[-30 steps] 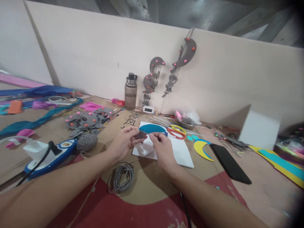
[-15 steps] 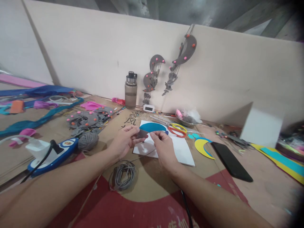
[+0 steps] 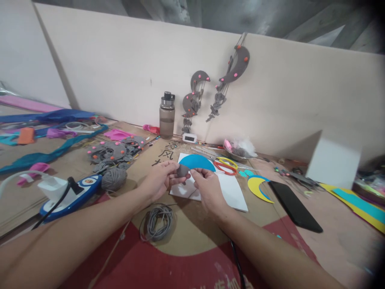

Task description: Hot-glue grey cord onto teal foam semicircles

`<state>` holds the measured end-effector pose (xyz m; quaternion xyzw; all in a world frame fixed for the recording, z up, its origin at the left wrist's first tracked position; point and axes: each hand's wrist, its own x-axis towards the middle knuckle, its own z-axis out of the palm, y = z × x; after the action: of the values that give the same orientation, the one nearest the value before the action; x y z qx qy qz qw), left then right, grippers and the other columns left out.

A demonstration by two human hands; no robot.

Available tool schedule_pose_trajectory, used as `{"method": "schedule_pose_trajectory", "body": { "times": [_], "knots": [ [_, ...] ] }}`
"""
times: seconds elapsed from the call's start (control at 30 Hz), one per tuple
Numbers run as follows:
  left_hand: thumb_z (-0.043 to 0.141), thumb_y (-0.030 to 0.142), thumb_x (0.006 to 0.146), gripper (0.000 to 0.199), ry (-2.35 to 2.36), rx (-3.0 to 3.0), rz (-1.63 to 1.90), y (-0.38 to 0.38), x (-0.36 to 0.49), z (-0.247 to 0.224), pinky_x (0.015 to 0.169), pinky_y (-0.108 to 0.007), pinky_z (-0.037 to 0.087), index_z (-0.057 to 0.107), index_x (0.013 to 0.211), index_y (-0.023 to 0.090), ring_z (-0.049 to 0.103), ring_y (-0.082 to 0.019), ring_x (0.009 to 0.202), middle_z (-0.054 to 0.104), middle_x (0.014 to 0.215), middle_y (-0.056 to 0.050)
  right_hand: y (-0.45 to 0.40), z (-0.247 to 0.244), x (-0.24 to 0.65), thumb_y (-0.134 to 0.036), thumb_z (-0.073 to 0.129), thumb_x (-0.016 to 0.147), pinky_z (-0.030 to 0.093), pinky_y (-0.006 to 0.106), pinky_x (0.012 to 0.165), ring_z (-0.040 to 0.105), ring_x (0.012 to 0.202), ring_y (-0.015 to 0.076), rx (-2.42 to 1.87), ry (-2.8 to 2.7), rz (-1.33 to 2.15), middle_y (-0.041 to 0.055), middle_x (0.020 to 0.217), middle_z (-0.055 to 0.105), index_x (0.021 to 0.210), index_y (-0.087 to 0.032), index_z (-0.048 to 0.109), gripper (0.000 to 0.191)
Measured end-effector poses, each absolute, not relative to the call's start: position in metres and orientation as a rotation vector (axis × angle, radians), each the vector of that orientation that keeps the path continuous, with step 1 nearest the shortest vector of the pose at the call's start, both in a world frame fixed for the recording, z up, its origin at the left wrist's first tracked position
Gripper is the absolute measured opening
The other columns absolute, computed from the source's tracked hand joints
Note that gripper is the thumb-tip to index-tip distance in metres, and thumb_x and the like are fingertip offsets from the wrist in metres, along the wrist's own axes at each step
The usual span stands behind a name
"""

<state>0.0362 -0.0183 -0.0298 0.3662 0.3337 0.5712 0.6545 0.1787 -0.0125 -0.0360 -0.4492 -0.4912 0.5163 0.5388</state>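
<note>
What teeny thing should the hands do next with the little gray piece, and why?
Maybe the left hand should hold the gray piece steady: it pinches one side, and the right hand has its thumb right by the other side, so a wobble could spoil such careful work.

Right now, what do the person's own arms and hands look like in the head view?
Both the left forearm and right forearm are bare, with no sleeves in view. The left hand and right hand are ungloved. No watch, bracelet or strap shows at either wrist, and no rings or markings show on the visible fingers.
</note>
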Motion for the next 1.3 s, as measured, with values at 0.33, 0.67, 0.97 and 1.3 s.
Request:
{"method": "schedule_pose_trajectory", "body": {
  "times": [0.33, 0.67, 0.97, 1.3],
  "knots": [
    [0.071, 0.015, 0.065, 0.03, 0.844, 1.056, 1.334, -0.023, 0.048, -0.032, 0.058, -0.026, 0.054, 0.051, 0.087, 0.015, 0.064, -0.013, 0.065, 0.064, 0.079, -0.003, -0.025, -0.026, 0.18, -0.035, 0.058, 0.072, 0.035, 0.023, 0.056, 0.044, 0.059, 0.0106, -1.086, -1.411, 0.94, -0.0032, 0.063, 0.054, 0.071, -0.018, 0.06, 0.018],
    [0.066, 0.015, 0.07, 0.025, 0.911, 1.019, 1.39, -0.02, 0.042, -0.028, 0.057, -0.022, 0.051, 0.053, 0.091, 0.013, 0.062, -0.01, 0.057, 0.066, 0.08, -0.005, -0.014, -0.037, 0.181, -0.041, 0.062, 0.067, 0.034, 0.023, 0.052, 0.043, 0.054, 0.0097, -1.173, -1.249, 1.073, -0.0025, 0.062, 0.056, 0.074, -0.015, 0.062, 0.027],
    [0.065, 0.012, 0.073, 0.019, 0.783, 0.869, 1.313, -0.02, 0.042, -0.032, 0.062, -0.026, 0.055, 0.056, 0.089, 0.012, 0.065, -0.014, 0.067, 0.068, 0.084, -0.009, -0.012, -0.038, 0.18, -0.039, 0.065, 0.066, 0.037, 0.022, 0.052, 0.051, 0.054, 0.0094, -1.089, -1.167, 1.186, -0.0018, 0.066, 0.062, 0.074, -0.017, 0.062, 0.023],
    [0.065, 0.011, 0.072, 0.003, 0.72, 0.768, 1.382, -0.015, 0.04, -0.034, 0.069, -0.025, 0.054, 0.062, 0.073, 0.009, 0.063, -0.012, 0.069, 0.066, 0.079, -0.007, -0.012, -0.039, 0.178, -0.04, 0.068, 0.062, 0.036, 0.021, 0.053, 0.047, 0.055, 0.0086, -1.127, -1.079, 1.241, -0.0017, 0.064, 0.06, 0.071, -0.015, 0.064, 0.027]
  ]
}}
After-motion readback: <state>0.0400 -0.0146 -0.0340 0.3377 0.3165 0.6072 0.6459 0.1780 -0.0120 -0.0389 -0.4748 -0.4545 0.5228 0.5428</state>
